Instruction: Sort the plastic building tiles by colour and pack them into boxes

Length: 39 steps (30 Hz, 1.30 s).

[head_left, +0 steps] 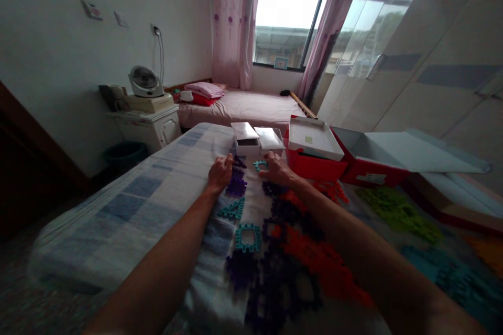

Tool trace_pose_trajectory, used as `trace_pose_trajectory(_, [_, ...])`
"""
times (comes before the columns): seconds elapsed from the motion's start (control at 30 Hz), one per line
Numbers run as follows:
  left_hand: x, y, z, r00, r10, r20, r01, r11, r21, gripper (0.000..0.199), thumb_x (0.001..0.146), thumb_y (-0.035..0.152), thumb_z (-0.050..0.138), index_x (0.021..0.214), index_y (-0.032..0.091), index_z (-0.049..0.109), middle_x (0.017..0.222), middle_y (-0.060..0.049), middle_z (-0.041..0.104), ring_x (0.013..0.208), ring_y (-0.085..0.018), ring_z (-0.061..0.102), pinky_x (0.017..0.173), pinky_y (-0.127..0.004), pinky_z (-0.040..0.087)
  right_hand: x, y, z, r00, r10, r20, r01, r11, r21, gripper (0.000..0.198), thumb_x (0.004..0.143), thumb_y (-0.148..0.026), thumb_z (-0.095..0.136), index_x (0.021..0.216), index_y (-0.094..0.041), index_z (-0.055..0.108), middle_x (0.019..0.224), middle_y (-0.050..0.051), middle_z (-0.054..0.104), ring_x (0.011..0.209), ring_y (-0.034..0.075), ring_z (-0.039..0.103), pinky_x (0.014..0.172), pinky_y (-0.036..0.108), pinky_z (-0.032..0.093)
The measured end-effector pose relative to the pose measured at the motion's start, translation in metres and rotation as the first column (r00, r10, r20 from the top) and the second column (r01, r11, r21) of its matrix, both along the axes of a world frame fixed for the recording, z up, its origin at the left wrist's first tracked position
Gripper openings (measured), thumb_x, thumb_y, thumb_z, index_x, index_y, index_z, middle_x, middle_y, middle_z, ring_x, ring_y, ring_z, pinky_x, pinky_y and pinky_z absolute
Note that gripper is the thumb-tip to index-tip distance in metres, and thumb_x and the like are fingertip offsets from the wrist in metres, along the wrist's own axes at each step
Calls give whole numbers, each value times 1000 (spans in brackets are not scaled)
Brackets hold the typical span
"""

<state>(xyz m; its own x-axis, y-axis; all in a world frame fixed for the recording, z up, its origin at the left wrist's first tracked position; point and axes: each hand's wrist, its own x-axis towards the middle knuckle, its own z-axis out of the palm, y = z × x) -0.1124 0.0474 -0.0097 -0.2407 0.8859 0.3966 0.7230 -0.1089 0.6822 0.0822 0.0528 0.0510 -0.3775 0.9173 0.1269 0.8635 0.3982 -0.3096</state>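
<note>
teal frame partly behind right hand

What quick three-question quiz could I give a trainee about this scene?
1. Which hand is nearer the farthest turquoise piece?
2. True or false: the fan stands on the bed.
3. The turquoise piece nearest the left forearm is a: A) circle B) triangle C) star

Key:
1. The right hand.
2. False; it stands on a pale box.
3. B
</note>
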Motion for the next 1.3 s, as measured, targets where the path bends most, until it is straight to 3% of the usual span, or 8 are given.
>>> trace_pose_trajectory(0.1, [0,2,-1,1000,12,7,-12,1000,0,59,91,48,17,83,17,66,93,-12,65,92,-23,61,89,-33,43,-3,-41,-2,978,203,-53,-203,979,-1,58,70,-26,65,124,-16,45,113,8,53,96,16,54,84,26,44])
trace_pose_trajectory(0.23, [-1,1,1,1000,16,21,-16,1000,6,60,90,48,16,81,17,66,92,-12,65,93,-23,60,89,-34,43,-18,-90,-16,865,496,-80,-495,868,35,55,69,-27,67,119,-16,48,111,9,50,99,19,51,86,30,44])
trace_pose_trajectory(0.4, [-3,1,2,999,13,47,-14,999,28,62,88,51,15,79,17,65,88,-13,65,88,-25,61,87,-37,45,-43,-111,-23,917,378,128,-391,915,102,42,70,-41,63,103,-16,53,103,11,52,95,26,52,78,39,47])
trace_pose_trajectory(0.63, [-4,2,1,997,24,70,-27,999,37,68,86,58,12,77,17,65,86,-13,65,84,-24,61,86,-35,46,-56,-109,-13,875,355,329,-425,889,172,24,76,-17,50,99,-12,54,93,14,55,84,24,56,68,32,49])
trace_pose_trajectory(0.97, [-5,3,3,997,33,73,-33,999,-5,67,86,55,13,79,16,67,90,-15,65,84,-25,62,84,-38,46,-38,-80,-6,853,486,192,-513,847,139,27,78,-13,45,102,-16,54,89,8,64,76,18,61,64,26,44])
trace_pose_trajectory(1.1, [-6,4,2,997,36,70,-35,999,-11,68,86,55,13,79,16,67,88,-15,66,84,-25,62,84,-37,46,9,-81,25,937,331,-113,-299,926,232,37,74,-16,50,111,-17,51,81,3,64,68,14,58,60,23,40])
trace_pose_trajectory(1.2, [-6,5,1,997,38,74,-37,999,-12,65,86,55,15,78,16,67,86,-14,67,83,-25,63,83,-36,46,76,-95,50,954,117,-276,-53,972,229,23,75,-21,51,97,-18,58,75,0,62,64,12,56,59,22,39])
trace_pose_trajectory(1.3, [-6,5,1,996,39,86,-39,999,-5,61,85,54,18,77,17,66,85,-13,67,83,-25,63,83,-35,47,155,-121,61,949,-77,-306,160,954,254,22,73,-32,56,89,-17,59,82,3,64,70,15,58,64,25,42])
